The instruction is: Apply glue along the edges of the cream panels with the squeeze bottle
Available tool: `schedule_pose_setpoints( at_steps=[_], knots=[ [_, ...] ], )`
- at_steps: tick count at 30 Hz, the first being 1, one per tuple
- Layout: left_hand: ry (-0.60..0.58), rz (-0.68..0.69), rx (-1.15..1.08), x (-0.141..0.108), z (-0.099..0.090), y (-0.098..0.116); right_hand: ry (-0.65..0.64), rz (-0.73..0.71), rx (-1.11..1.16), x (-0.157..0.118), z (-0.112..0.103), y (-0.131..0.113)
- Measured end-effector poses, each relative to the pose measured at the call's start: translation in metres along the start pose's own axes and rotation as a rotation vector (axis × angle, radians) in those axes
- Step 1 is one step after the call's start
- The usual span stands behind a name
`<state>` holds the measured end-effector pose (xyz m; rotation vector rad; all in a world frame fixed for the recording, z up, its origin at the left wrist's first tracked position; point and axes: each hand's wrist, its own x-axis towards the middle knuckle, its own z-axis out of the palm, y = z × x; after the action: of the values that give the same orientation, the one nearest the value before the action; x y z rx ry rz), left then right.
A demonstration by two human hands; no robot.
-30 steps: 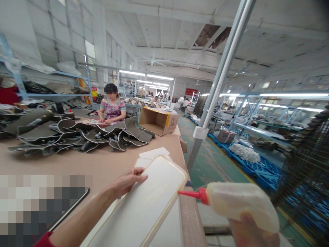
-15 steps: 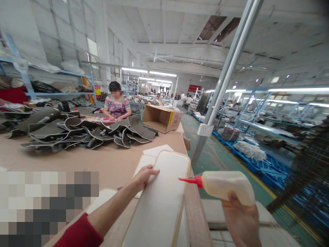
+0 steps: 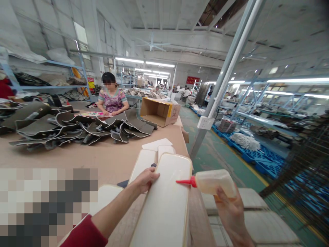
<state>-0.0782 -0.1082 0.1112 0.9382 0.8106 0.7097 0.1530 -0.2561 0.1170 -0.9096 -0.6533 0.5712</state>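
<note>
My left hand (image 3: pixel 147 180) grips the left edge of a long white panel (image 3: pixel 167 199) with rounded corners and a yellowish rim, thumb on its top face. In my right hand (image 3: pixel 230 206) is a translucent squeeze bottle (image 3: pixel 216 183) lying sideways, with amber liquid inside. Its red pointed nozzle (image 3: pixel 186 181) points left above the panel's right part; whether the tip touches is not clear. Other white panels (image 3: pixel 145 163) lie on the table beyond and left of my left hand.
Dark grey pieces with pale edges (image 3: pixel 77 127) are heaped on the table (image 3: pixel 110 156). Behind them sits a person (image 3: pixel 111 97). An open cardboard box (image 3: pixel 159 111) stands at the table's far end. A metal post (image 3: pixel 221 85) rises on the right; more white panels (image 3: pixel 267 224) are stacked low at right.
The bottle in my right hand has moved slightly left, its nozzle further over the panel. The view has shifted a little, and more of the white panels behind my left hand shows.
</note>
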Motion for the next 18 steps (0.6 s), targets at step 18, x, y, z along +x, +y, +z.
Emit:
schedule_pose_setpoints(
  at_steps=[18],
  knots=[
    [0.003,-0.043,0.108,0.050,0.016,0.035,-0.034,0.028,-0.085,-0.036,0.022,0.011]
  ],
)
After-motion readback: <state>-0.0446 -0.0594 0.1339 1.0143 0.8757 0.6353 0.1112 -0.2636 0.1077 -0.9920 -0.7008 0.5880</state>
